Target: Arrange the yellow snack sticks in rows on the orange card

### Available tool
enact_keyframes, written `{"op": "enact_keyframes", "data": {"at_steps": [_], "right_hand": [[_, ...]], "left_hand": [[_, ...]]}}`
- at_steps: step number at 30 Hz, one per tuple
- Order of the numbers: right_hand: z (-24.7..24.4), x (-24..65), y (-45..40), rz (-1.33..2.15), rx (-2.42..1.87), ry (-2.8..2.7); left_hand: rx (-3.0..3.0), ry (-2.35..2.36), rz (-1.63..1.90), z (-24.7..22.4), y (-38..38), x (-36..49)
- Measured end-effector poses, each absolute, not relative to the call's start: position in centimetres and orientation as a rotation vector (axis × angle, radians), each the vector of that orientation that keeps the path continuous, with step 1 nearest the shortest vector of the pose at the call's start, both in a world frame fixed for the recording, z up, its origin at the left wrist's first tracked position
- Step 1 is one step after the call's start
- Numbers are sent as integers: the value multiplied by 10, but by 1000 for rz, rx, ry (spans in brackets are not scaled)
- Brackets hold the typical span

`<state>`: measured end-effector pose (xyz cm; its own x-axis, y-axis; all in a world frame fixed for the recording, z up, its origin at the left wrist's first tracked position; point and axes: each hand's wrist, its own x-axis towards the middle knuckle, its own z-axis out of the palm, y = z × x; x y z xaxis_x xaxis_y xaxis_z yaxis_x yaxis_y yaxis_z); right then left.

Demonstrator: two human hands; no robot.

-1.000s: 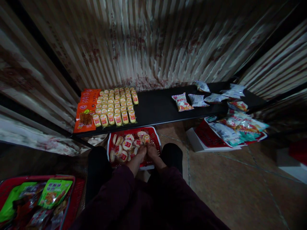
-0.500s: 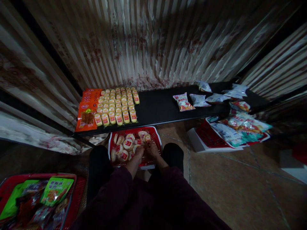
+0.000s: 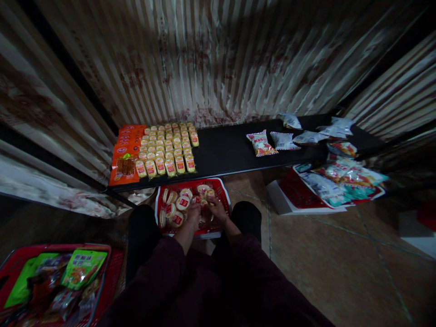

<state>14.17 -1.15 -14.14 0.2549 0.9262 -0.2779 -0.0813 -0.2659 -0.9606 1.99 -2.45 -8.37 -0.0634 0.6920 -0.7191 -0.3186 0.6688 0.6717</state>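
Note:
Between my knees stands a red basket point(image 3: 223, 194) with a white rim, holding several round, clear-wrapped cakes point(image 3: 183, 202) with red and white labels. My left hand point(image 3: 192, 216) is in the basket's middle, fingers stretched forward against the cakes. On the basket's right side, my right hand point(image 3: 218, 210) has its fingers apart over other wrapped cakes. A small gap separates the two hands, and dim light blurs what lies under the fingertips.
A low black shelf point(image 3: 221, 152) bears rows of small yellow wrapped cakes point(image 3: 165, 150), orange packets point(image 3: 126, 152) and white snack bags point(image 3: 262, 143). A red basket of snack bags point(image 3: 340, 184) stands right, another red basket point(image 3: 114, 268) at lower left. Pleated curtains hang behind.
My hands have moved apart from each other, and their fingers have loosened from a close pinch. The view has shifted very slightly; the shelf goods look the same.

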Motion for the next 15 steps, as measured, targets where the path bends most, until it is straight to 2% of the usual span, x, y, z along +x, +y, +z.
{"op": "enact_keyframes", "data": {"at_steps": [8, 15], "right_hand": [[-142, 140, -11, 1323, -1387, -645], [-125, 138, -16, 1395, -1411, -496]], "left_hand": [[313, 1299, 950, -74, -15, 18], [343, 1180, 991, -78, -12, 19]]}}
